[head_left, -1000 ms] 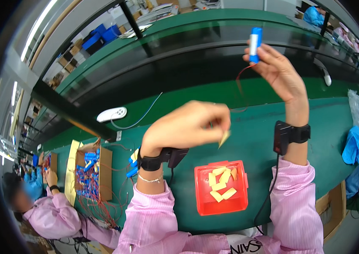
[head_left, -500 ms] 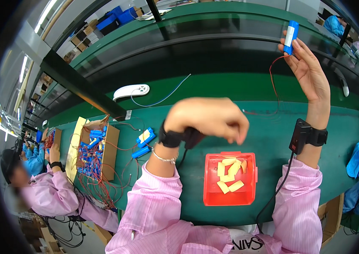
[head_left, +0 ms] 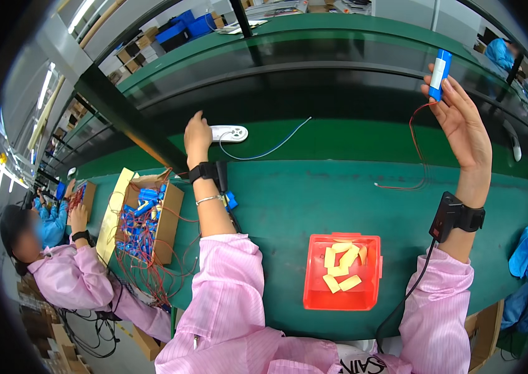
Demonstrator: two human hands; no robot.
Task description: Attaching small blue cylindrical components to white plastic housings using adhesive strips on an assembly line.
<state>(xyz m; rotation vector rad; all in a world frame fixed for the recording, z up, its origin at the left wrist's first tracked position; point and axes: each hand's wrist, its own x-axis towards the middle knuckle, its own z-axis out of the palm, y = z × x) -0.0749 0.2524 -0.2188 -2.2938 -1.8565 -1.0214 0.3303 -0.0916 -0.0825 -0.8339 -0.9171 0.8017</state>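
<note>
Open carton: left of the red tray, heaped with blue packs and tangled red wires; neither hand touches this carton (head_left: pixel 169 227).
Left hand: beyond the tray to the left, the left hand (head_left: pixel 198 138) is raised beside the near end of a white device (head_left: pixel 221 133). Its fingertips point away and nothing shows between them; whether they spread, press together or touch the device, I cannot tell.
Red tray: the landmark, on the green bench (head_left: pixel 276 218) between the forearms; the red tray (head_left: pixel 339 302) holds loose yellow pieces (head_left: pixel 339 271), untouched.
Lead: beyond the tray to the right, a thin reddish lead (head_left: pixel 412 129) hangs from the held pack in a loose curve, its pale tip nearer the tray.
Right hand: well beyond the tray to the right, the right hand (head_left: pixel 463 128) pinches the blue pack (head_left: pixel 440 76) between thumb and fingers. The step in hand looks like holding it aloft; moving it calls for a steady pinch and slack in the lead.
Blue pack: a slim, near-upright block, slightly tilted, with a whitish patch on its face and the lead at its lower end.
</note>
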